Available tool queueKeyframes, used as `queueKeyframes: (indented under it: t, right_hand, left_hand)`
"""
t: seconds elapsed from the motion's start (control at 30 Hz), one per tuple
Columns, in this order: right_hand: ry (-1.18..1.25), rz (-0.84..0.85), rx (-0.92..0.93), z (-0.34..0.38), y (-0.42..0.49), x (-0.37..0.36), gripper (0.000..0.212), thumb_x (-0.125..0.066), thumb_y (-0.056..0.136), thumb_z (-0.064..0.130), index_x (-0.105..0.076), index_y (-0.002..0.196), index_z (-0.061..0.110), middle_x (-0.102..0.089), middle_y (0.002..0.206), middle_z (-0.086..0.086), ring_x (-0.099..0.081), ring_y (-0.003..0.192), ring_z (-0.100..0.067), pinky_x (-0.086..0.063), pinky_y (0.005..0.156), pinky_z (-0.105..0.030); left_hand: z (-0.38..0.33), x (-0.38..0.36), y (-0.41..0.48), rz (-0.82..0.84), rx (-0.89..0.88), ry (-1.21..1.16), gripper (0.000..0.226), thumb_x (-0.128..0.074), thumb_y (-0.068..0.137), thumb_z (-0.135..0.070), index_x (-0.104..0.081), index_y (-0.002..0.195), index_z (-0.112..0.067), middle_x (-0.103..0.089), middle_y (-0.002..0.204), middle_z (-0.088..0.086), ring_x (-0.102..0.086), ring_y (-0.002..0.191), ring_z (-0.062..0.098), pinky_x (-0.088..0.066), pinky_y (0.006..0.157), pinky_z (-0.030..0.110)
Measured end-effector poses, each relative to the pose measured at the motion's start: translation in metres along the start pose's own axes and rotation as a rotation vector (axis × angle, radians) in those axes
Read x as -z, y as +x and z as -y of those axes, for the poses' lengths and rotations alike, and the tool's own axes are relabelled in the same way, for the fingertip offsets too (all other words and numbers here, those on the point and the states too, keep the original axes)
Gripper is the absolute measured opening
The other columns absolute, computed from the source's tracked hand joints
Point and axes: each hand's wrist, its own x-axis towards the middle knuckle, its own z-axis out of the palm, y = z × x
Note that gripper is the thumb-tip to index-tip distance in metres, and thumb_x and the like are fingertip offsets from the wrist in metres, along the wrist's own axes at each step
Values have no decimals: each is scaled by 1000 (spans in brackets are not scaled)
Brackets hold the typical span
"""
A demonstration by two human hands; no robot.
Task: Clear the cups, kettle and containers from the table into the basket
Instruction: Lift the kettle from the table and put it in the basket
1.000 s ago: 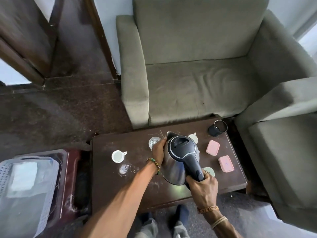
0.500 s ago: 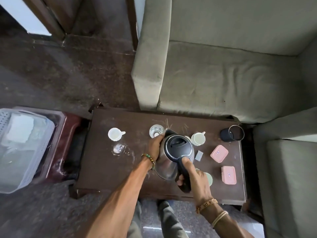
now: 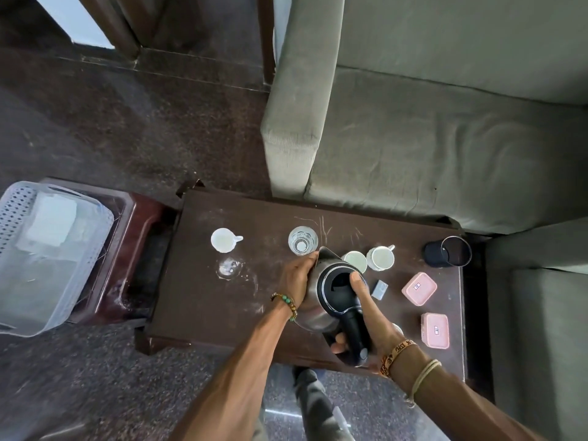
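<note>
A steel kettle [image 3: 321, 308] with a black lid and handle is over the dark wooden table [image 3: 203, 300]. My right hand [image 3: 366, 316] grips its black handle, thumb on the lid. My left hand [image 3: 297, 275] holds the kettle's left side by the spout. On the table stand a white cup [image 3: 224, 239], a clear glass [image 3: 302, 240], a second clear glass [image 3: 229, 268], two more white cups [image 3: 355, 261] [image 3: 381, 258], a black container [image 3: 447, 252] and two pink lidded containers [image 3: 418, 288] [image 3: 435, 330]. The pale plastic basket [image 3: 12, 224] sits on a stool at the left.
A dark red plastic stool [image 3: 140, 224] under the basket touches the table's left end. A grey sofa [image 3: 429, 148] runs behind the table and an armchair [image 3: 541, 313] stands at its right. A small grey object [image 3: 379, 288] lies beside the kettle. My legs show below the table.
The camera has tilted down and leftward, bringing the basket further into view. My right thumb has slid up onto the kettle's lid. Both hands stay on the kettle.
</note>
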Motion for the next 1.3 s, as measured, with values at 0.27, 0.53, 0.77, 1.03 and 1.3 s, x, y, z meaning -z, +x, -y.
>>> queueKeyframes:
  t: [0.27,0.53,0.77,1.03,1.3]
  right_hand:
    - [-107,-57,43,-7,3,-3,86,-60,48,92,-72,61,8,-57,60,-18,-55,53,-29,-46,63,-36]
    - [-70,-50,195,-25,-5,1,87,-60,54,89,-75,85,9,-64,78,-22,-64,72,-34,-46,74,-42]
    - [-136,-43,263,-28,18,8,83,-48,65,90,-73,92,15,-66,81,-16,-50,77,-29,-34,70,-39]
    - [-176,-219,205,-11,48,0,38,-59,66,43,-64,69,5,-63,58,-10,-56,54,-29,-46,56,-33]
    - [-196,-132,245,-6,52,-1,66,-61,57,83,-75,70,19,-67,72,-13,-58,67,-25,-43,75,-42]
  left_hand:
    - [0,1,4,86,-108,89,40,-53,94,-12,-76,85,-43,-73,95,-23,-65,99,-6,-46,84,8]
    - [9,10,26,138,-5,195,24,-53,96,-15,-74,106,-12,-73,110,-2,-64,106,7,-46,93,18]
    - [15,16,45,50,182,55,27,-59,91,-22,-66,66,-14,-67,72,6,-57,70,15,-45,73,34]
    - [32,17,64,111,414,-92,21,-59,81,-28,-69,84,-9,-68,92,15,-59,89,26,-48,92,48]
    - [57,23,80,160,583,-126,32,-65,71,-44,-78,84,-18,-75,97,10,-69,91,24,-51,92,41]
